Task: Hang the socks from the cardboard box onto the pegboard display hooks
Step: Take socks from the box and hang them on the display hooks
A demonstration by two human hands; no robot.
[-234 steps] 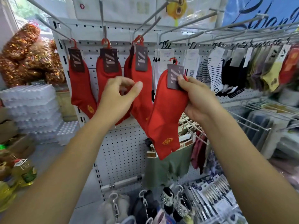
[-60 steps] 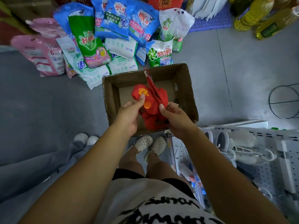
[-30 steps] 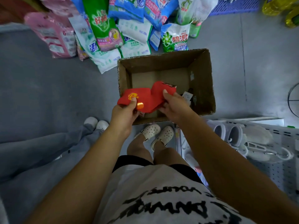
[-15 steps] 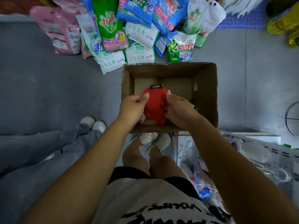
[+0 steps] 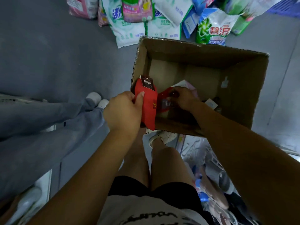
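As detergent bags [image 5: 129, 31] crowd the box [image 5: 246, 88], trousered legs [image 5: 48, 116] stand near.

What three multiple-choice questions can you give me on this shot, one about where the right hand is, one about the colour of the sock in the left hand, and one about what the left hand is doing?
1. Where is the right hand?
A. On the detergent bags
B. Inside the cardboard box
C. On the floor

2. What colour is the sock in the left hand?
A. Red
B. Green
C. White

3. What is the left hand doing?
A. Hanging open and empty
B. Pressing flat on the floor
C. Gripping the sock

Answers:
1 B: its fingers reach below the box rim, curled on a second sock.
2 A: the fabric is red under a dark tag.
3 C: thumb and fingers wrap the sock at the box's near left corner.
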